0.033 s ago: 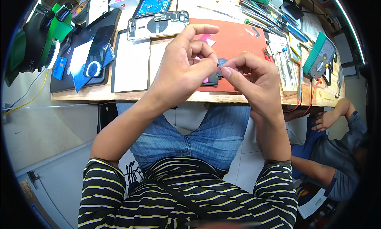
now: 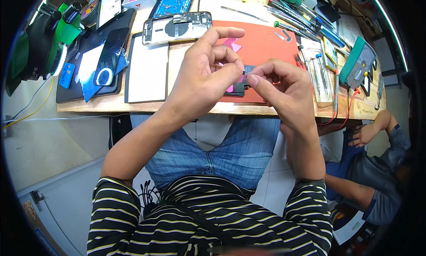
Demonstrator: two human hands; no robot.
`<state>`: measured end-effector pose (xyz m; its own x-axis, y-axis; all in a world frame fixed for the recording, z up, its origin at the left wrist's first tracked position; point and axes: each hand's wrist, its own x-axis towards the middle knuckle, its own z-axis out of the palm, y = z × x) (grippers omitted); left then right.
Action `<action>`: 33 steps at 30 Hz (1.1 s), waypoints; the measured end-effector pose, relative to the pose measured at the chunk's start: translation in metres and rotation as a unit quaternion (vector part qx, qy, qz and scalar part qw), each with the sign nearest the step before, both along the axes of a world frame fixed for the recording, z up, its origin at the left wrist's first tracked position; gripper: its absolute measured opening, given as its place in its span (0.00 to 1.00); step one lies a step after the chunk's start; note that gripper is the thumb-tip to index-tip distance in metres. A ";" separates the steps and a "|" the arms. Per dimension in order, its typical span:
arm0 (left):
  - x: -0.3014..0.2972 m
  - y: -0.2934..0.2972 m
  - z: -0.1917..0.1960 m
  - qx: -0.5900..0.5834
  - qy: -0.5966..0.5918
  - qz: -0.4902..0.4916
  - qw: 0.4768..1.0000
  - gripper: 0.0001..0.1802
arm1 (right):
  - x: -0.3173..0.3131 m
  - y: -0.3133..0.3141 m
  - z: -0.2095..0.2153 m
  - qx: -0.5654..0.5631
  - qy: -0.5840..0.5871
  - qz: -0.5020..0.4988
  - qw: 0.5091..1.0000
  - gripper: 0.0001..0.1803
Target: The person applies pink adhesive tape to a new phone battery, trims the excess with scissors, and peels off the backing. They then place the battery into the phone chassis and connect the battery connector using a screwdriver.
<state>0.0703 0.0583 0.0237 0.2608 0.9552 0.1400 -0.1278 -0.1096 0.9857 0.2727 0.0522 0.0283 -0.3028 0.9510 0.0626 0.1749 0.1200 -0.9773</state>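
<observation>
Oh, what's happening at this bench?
A person seated at a cluttered workbench is doing close handwork. The left hand and right hand are fingertip to fingertip, apparently pinching something too small to make out, beside a dark flat part at the near edge of an orange-red mat. An opened phone frame lies beyond the left hand; a green-cased multimeter sits off to the right. Someone else's hand shows at far right, away from the work.
</observation>
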 end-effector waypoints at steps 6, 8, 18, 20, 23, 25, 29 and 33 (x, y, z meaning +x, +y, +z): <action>-0.005 -0.005 0.000 0.071 0.074 0.034 0.994 0.26 | -0.005 0.001 0.003 -0.020 -0.007 -0.019 1.000 0.07; -0.005 -0.007 0.000 0.090 0.091 0.040 0.991 0.26 | -0.007 0.001 0.000 0.001 -0.009 -0.025 1.000 0.07; -0.010 -0.003 0.000 0.024 0.005 0.012 1.000 0.25 | -0.002 0.008 0.002 0.146 -0.086 -0.022 0.985 0.13; -0.009 -0.003 0.003 0.036 0.022 0.026 0.999 0.25 | 0.001 0.010 0.005 0.242 -0.127 0.007 0.962 0.15; -0.008 -0.004 0.007 0.065 0.058 0.042 0.995 0.25 | 0.001 0.011 0.006 0.331 -0.173 0.016 0.928 0.16; -0.007 -0.004 0.009 0.079 0.055 0.038 0.995 0.23 | 0.001 0.012 0.006 0.363 -0.189 0.015 0.913 0.16; -0.003 -0.002 0.010 0.106 0.063 0.052 0.991 0.26 | 0.001 0.013 0.003 0.398 -0.178 0.019 0.900 0.16; -0.002 -0.003 0.008 0.100 0.067 0.063 0.991 0.28 | 0.002 0.014 0.002 0.422 -0.191 0.027 0.886 0.15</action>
<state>0.0684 0.0552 0.0320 0.1701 0.9383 0.3012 0.0299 -0.3104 0.9501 0.2745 0.0664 0.0301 -0.4986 0.5984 0.6272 0.4459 0.7975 -0.4064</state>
